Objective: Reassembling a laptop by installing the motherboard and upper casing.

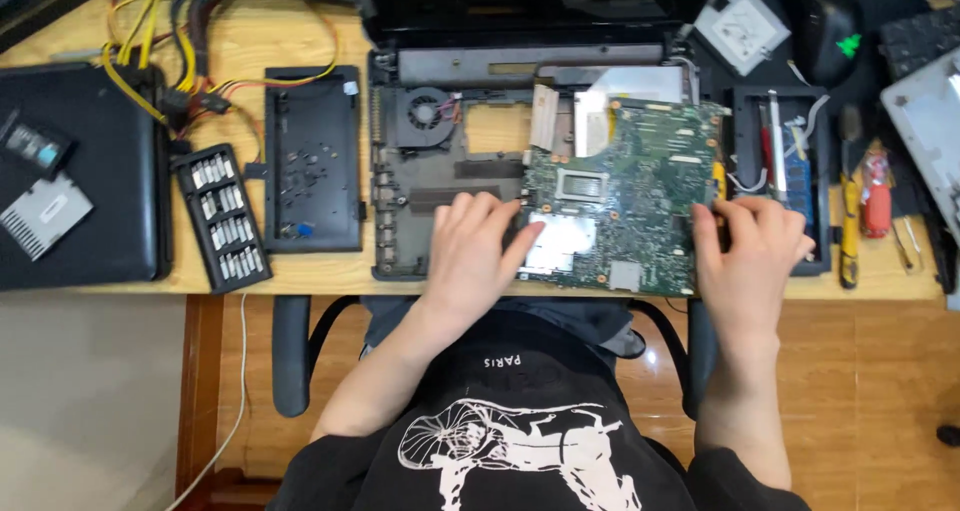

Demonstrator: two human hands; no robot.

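Observation:
A green laptop motherboard (640, 186) lies tilted in the opened black laptop base (400, 261) on the wooden desk. My left hand (470, 256) grips the board's left edge, thumb on a silver shield plate (565, 241). My right hand (750, 251) holds the board's right edge, fingers curled over it. A cooling fan (425, 111) sits in the base at the upper left. The laptop screen (520, 1) stands open behind.
A black cover panel (312, 161) and a screwdriver bit case (222, 216) lie left of the base. A closed black laptop (80, 171) sits far left. At right stand a tray of tools (780, 161), a yellow-handled tool (850, 221), a mouse (825, 26).

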